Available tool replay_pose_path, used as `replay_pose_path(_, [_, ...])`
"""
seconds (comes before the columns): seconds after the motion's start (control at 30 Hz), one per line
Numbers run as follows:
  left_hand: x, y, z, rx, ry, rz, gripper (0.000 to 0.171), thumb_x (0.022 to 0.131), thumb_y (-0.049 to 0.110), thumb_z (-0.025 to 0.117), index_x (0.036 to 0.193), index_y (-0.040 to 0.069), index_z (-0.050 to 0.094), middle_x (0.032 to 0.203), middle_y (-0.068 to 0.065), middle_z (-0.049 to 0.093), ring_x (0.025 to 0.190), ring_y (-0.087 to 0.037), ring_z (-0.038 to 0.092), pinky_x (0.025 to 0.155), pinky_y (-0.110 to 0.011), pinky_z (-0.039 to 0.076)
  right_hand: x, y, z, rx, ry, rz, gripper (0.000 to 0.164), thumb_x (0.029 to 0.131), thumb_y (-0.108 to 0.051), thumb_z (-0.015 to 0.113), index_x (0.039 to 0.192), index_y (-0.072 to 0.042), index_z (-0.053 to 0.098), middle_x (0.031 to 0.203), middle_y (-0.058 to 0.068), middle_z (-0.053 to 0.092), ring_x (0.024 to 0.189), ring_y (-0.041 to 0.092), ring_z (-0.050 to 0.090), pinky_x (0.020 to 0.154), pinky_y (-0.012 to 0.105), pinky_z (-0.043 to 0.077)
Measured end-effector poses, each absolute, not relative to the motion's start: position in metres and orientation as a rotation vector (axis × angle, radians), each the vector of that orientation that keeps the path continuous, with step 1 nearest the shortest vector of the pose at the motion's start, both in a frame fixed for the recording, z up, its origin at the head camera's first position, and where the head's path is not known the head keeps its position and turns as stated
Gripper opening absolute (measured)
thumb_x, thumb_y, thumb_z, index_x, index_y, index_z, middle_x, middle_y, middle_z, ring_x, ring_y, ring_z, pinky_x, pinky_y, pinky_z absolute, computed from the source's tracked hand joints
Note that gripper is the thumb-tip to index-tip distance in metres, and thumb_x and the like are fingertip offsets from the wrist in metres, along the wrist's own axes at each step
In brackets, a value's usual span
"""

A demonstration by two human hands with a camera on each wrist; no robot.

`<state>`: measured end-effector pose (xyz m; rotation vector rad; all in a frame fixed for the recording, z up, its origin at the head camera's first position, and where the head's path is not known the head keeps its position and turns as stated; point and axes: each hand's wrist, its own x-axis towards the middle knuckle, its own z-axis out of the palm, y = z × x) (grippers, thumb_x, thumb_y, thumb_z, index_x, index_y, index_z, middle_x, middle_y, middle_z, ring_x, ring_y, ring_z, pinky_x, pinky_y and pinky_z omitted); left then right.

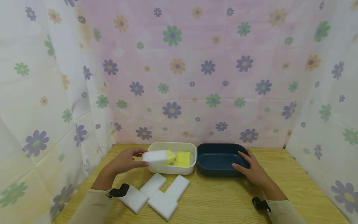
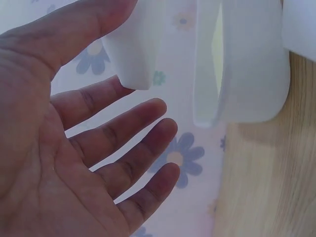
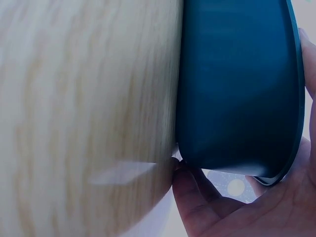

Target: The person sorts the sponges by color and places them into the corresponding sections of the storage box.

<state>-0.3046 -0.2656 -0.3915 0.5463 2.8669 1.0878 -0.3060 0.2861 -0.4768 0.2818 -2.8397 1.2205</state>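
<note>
My left hand [image 1: 126,160] pinches a white foam sponge block [image 1: 155,156] between thumb and forefinger, over the left side of a white plastic basin [image 1: 172,169]. In the left wrist view the other fingers [image 2: 148,143] of that hand spread loosely below the white block [image 2: 136,44]. Inside the basin a yellow sponge [image 1: 183,158] lies to the right, and another yellow piece [image 1: 171,156] shows partly hidden behind the held block. My right hand [image 1: 255,169] grips the right end of a dark blue basin [image 1: 218,172], its fingers [image 3: 197,197] at the corner in the right wrist view.
Several white sponge blocks [image 1: 163,203] lie flat on the wooden table [image 1: 212,199] in front of the white basin. The two basins stand side by side near the back edge. A flowered curtain [image 1: 190,77] encloses the back and both sides.
</note>
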Motion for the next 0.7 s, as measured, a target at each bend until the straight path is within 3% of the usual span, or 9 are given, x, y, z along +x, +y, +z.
replay_pose_path(0.17, [-0.31, -0.249, -0.394, 0.596, 2.868, 1.084, 0.062, 0.086, 0.046, 0.083, 0.137, 0.015, 0.066, 0.145, -0.013, 0.059, 0.129, -0.039, 0.059, 0.093, -0.049, 0.057, -0.308, 0.286, -0.477, 0.271, -2.848, 1.235, 0.093, 0.097, -0.061, 0.063, 0.166, -0.014, 0.024, 0.172, 0.021, -0.013, 0.153, 0.06, 0.001, 0.107, 0.085, 0.02])
replay_pose_path(0.7, [-0.32, -0.19, -0.403, 0.586, 2.96, 1.089, 0.063, 0.084, 0.046, 0.086, 0.133, 0.012, 0.068, 0.13, -0.003, 0.068, 0.118, -0.028, 0.066, 0.094, -0.047, 0.057, -0.308, 0.286, -0.477, 0.281, -2.854, 1.222, 0.091, 0.098, -0.06, 0.063, 0.166, -0.013, 0.024, 0.172, 0.023, -0.012, 0.152, 0.061, 0.001, 0.107, 0.085, 0.02])
